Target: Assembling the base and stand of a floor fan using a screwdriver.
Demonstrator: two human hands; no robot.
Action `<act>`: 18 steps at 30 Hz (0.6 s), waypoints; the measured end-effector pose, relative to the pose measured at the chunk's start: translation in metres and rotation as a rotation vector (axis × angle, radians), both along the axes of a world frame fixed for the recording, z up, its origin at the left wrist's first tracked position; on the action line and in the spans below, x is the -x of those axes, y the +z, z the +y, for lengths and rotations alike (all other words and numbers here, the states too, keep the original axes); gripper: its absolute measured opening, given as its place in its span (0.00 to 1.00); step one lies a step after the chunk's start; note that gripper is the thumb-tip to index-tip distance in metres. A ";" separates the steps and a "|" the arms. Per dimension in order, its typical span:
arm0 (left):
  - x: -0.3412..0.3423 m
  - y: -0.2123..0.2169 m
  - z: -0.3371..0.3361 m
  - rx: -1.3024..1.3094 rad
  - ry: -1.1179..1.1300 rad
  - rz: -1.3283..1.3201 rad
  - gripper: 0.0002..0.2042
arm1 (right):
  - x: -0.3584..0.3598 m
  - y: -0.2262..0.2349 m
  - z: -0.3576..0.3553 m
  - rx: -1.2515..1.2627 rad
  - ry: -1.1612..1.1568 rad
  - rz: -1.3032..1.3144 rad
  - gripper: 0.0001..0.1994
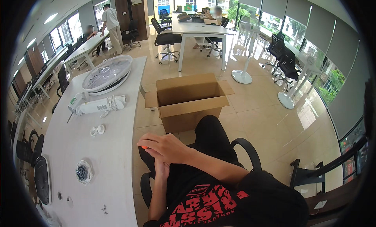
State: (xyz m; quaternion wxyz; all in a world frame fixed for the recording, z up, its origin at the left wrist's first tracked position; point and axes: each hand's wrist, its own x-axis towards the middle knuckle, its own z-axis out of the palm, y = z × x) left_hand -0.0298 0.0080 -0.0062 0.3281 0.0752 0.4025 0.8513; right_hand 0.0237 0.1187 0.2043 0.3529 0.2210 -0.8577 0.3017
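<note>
Hands, both at the edge of the white table (113, 156), above the lap of a seated person in black trousers and a black shirt with red print.

Right hand (166, 148): on top, palm down, fingers curled loosely over the other hand. A small orange object (144, 147) shows just under its fingertips, touching the table edge; whether the fingers grip it cannot be told.

Left hand (159, 169): beneath the right one, mostly hidden; finger state cannot be told.

Chair (250, 152): black, armrest curving just right of the forearms.

Round fan part (83, 171): white with a dark centre, lying flat on the table, left of the hands and apart from them.

Small white caps (98, 130): two, lying together further up the table.

Fan motor unit (96, 104): white, lying on its side with a coiled white cord at its right end.

Fan grille (107, 74): round, white, lying flat just beyond the motor unit.

Dark fan grille (42, 180): at the table's left edge, partly over it.

Cardboard box (188, 99): open, flaps out, on the tiled floor just beyond the knees, beside the table.

Standing fans (244, 50): white, upright on the floor by the windows, well apart from the box.

Far tables: white, with black office chairs; other people stand and sit there.
</note>
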 end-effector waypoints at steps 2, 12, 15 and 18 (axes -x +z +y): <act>-0.004 0.010 0.002 -0.016 0.008 0.003 0.27 | 0.000 -0.004 0.002 -0.079 -0.032 -0.122 0.10; -0.007 0.017 0.004 -0.035 0.026 0.050 0.28 | 0.002 -0.005 0.002 -0.053 -0.031 0.020 0.10; -0.006 0.016 0.003 -0.014 0.034 0.019 0.27 | 0.001 -0.002 0.004 -0.088 -0.020 -0.010 0.09; -0.005 0.020 0.008 -0.015 0.024 0.032 0.27 | -0.001 0.002 0.006 -0.082 -0.039 -0.108 0.08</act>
